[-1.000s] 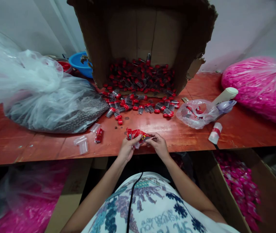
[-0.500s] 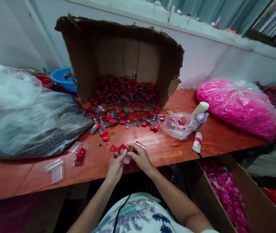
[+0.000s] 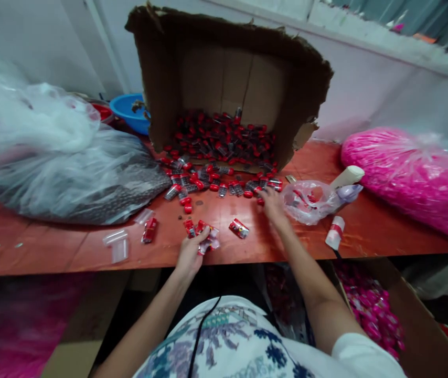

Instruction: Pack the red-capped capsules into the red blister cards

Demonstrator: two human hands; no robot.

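Note:
My left hand (image 3: 191,253) is closed, thumb on top, on small red printed plastic labels (image 3: 209,242) with clear parts, just over the table's front edge. More red pieces (image 3: 189,227) lie by its fingertips. My right hand (image 3: 274,206) reaches forward to the right end of the loose red-capped bottles (image 3: 222,190). Its fingers are apart above a red cap (image 3: 260,201); whether they touch it I cannot tell. The bottles are small and clear with dark contents. Between the hands, a separate red printed label (image 3: 239,228) lies on the table.
A torn cardboard box (image 3: 232,31) on its side holds many red-capped bottles. Left are a bag of dark beads (image 3: 90,184), clear sleeves (image 3: 118,247) and a red bundle (image 3: 149,230). Right are a small plastic bag (image 3: 306,202), a white roll (image 3: 334,232) and a pink-filled bag (image 3: 408,178).
My right hand has left the labels at my left hand and moved forward and right to the bottles. My left hand keeps its labels. The camera view has shifted.

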